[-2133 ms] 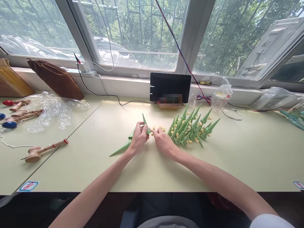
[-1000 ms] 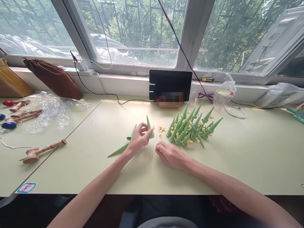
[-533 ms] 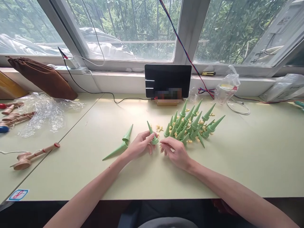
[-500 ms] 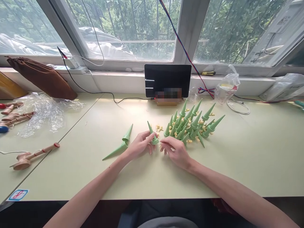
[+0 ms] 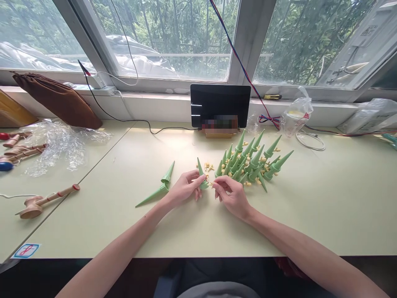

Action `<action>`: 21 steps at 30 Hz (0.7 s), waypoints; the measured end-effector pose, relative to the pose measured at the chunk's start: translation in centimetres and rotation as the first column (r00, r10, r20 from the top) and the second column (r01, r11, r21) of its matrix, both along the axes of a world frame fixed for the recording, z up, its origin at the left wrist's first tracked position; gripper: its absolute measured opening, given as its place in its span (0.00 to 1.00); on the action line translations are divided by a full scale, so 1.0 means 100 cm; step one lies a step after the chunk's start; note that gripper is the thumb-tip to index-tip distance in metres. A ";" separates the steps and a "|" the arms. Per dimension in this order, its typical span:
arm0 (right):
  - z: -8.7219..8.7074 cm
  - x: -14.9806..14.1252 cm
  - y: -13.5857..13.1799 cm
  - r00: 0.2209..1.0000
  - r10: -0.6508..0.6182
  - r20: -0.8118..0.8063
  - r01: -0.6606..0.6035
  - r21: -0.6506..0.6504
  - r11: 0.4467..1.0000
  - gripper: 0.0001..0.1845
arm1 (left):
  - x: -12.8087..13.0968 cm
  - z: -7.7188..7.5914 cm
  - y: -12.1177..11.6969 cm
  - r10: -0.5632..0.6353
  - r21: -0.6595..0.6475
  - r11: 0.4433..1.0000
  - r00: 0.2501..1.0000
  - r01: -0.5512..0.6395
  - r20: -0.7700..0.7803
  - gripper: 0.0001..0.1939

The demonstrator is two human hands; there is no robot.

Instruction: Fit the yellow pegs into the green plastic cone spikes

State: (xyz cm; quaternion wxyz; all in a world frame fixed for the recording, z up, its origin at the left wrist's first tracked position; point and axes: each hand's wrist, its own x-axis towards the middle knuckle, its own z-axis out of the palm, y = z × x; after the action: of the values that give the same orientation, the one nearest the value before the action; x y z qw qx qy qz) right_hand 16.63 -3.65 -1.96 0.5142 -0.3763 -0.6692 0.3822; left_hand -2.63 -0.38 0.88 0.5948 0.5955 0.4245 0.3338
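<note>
My left hand (image 5: 186, 186) is closed around a green plastic watering spike (image 5: 200, 169), its tip pointing up. In the fingertips of my right hand (image 5: 231, 194) is a small yellow valve (image 5: 210, 183), held against or very close to the spike's collar; I cannot tell whether it is seated in it. Several loose yellow valves (image 5: 208, 167) lie just beyond my hands. To the right stand many spikes (image 5: 256, 159) in a tight cluster, with yellow valves on their collars. Two more spikes, one leaning upward (image 5: 168, 173) and one lying flat (image 5: 151, 196), are left of my left hand.
A kendama (image 5: 34, 207) lies at the left, with more kendamas (image 5: 25, 151) and crumpled clear wrap (image 5: 62, 145) behind it. A dark tablet (image 5: 221, 103) stands at the back. A bagged cup (image 5: 296, 118) and a coiled white cable (image 5: 310, 140) sit at the back right.
My right hand left the loose valves, drew back toward me, then came up to the spike with a yellow valve. My left hand moved slightly right and down with the spike.
</note>
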 end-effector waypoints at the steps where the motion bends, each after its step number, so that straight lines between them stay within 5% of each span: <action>1: 0.000 0.000 0.000 1.000 -0.010 -0.013 0.010 -0.001 1.000 0.09 | 0.000 0.000 0.000 -0.013 -0.006 1.000 1.000 0.013 0.012 0.18; 21: 0.001 -0.002 0.000 0.999 -0.023 -0.034 0.022 -0.012 1.000 0.06 | 0.000 0.002 -0.002 -0.107 0.019 0.994 0.994 0.107 -0.019 0.17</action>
State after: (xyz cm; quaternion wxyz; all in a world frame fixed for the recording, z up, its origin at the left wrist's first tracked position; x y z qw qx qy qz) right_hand 16.48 -3.70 -1.83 0.5277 -0.3802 -0.6537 0.3869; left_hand -2.68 -0.61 1.12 0.6020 0.6264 0.3938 0.3003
